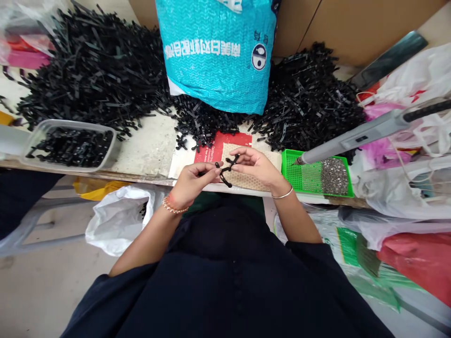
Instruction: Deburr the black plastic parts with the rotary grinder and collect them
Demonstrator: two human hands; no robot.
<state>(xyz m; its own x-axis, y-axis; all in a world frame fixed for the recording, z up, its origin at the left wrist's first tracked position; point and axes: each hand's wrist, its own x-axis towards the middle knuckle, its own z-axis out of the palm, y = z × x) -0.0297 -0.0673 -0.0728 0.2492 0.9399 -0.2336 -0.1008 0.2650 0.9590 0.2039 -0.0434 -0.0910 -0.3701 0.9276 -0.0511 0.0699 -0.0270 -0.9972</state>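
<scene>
Between my hands, above the work mat [246, 180], is a small black jointed plastic piece [226, 180] with several thin arms. My left hand [193, 180] pinches its left end between thumb and fingers. On the other side, my right hand [259, 168] grips an upper right arm of the same piece with thumb and forefinger. The fingers hide part of it, so I cannot tell whether it is one part or parts joined together. A red printed sheet [219, 143] lies just behind my fingers.
Heaps of black plastic parts [102, 65] spread along the back, with a blue bag [218, 56] among them. At left stands a clear tub [72, 164] of black pieces. A grey electric screwdriver [348, 134] points into a green basket [303, 188] holding small metal screws [334, 176].
</scene>
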